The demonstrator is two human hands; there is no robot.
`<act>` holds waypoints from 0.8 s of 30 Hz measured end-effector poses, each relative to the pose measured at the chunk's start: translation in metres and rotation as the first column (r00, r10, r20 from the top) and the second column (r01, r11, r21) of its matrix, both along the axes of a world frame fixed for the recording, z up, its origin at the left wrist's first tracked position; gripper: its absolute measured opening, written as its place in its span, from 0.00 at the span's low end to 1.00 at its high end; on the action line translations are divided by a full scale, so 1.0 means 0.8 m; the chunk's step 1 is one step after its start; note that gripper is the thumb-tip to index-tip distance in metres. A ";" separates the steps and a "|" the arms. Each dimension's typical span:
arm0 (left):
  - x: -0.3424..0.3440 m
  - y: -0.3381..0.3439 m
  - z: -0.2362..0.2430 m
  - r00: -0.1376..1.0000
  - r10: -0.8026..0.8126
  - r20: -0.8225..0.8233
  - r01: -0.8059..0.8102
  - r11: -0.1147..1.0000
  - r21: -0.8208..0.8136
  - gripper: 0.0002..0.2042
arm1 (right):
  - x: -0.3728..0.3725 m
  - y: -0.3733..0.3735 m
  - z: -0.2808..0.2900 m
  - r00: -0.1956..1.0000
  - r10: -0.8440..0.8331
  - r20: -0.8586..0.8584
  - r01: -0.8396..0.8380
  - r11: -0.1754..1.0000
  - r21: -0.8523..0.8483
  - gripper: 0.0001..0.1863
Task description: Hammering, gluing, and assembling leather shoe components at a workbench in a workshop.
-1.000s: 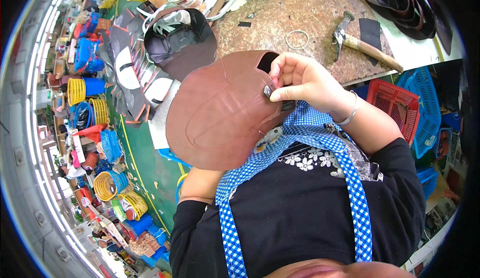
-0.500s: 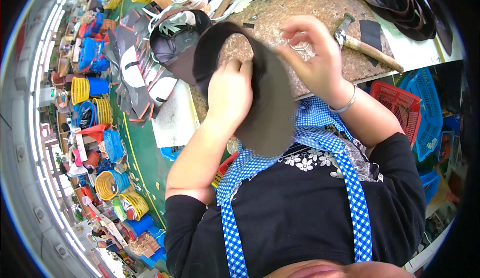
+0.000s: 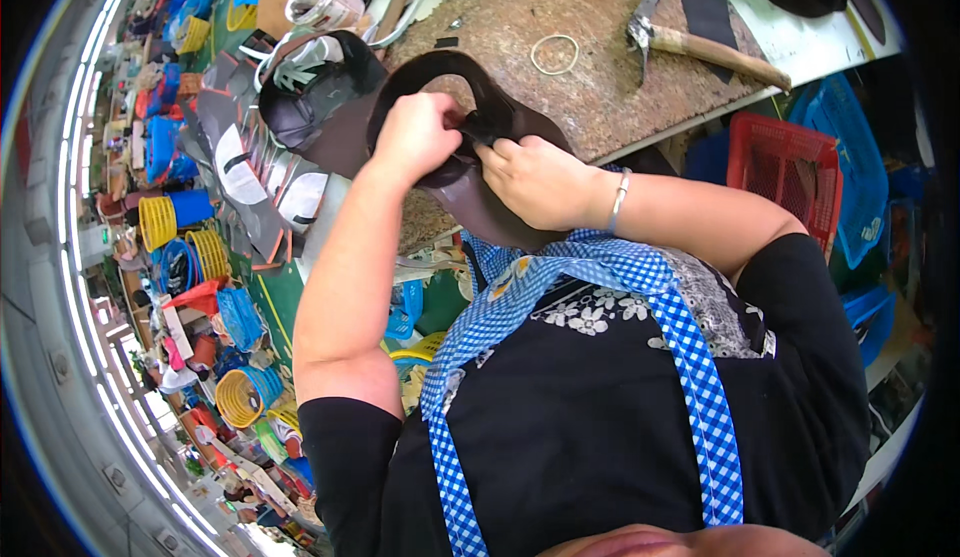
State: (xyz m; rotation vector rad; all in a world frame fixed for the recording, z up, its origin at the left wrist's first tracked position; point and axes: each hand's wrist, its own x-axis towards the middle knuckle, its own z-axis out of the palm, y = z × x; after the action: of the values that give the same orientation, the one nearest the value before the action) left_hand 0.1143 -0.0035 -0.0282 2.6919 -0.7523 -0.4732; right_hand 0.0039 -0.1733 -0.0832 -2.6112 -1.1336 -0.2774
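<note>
Both hands work at a brown-black leather shoe upper (image 3: 480,207) above the bench's front edge, its opening turned up. My left hand (image 3: 418,142) has its fingers curled over the dark inner rim. My right hand (image 3: 535,179), a silver bangle at its wrist, pinches the upper just right of it; the fingertips are partly hidden in the dark lining. A second dark upper with pale laces (image 3: 310,92) lies behind, to the left.
The stone slab (image 3: 470,2) bears a hammer (image 3: 720,55), a black strip (image 3: 700,17) and a pale ring (image 3: 555,55). Flat grey pieces (image 3: 235,162) are piled left. A white bucket (image 3: 325,2) stands behind. Red (image 3: 775,162) and blue crates (image 3: 850,167) sit below right.
The upper has flipped from brown outer face to dark opening upward. My left hand has come from beneath onto the rim; my right hand lifted off, then came down to grip it beside the left.
</note>
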 end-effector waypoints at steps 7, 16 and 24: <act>0.009 0.002 0.001 0.994 0.017 -0.111 -0.011 0.998 0.060 0.14 | 0.000 -0.002 -0.014 0.999 -0.033 -0.026 0.037 0.985 0.170 0.13; -0.001 0.002 -0.002 0.998 -0.009 -0.058 0.010 1.000 0.018 0.14 | 0.011 -0.005 -0.016 0.974 0.038 -0.225 0.034 0.951 0.306 0.13; 0.009 -0.001 0.001 0.996 -0.045 -0.071 0.049 0.997 0.053 0.13 | 0.019 0.001 0.014 0.963 0.064 -0.260 -0.022 0.987 0.159 0.16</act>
State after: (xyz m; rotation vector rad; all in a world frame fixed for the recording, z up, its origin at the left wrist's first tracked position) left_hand 0.1216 -0.0040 -0.0273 2.6971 -0.7957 -0.6048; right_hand 0.0192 -0.1726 -0.0719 -2.3964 -1.0307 -0.0043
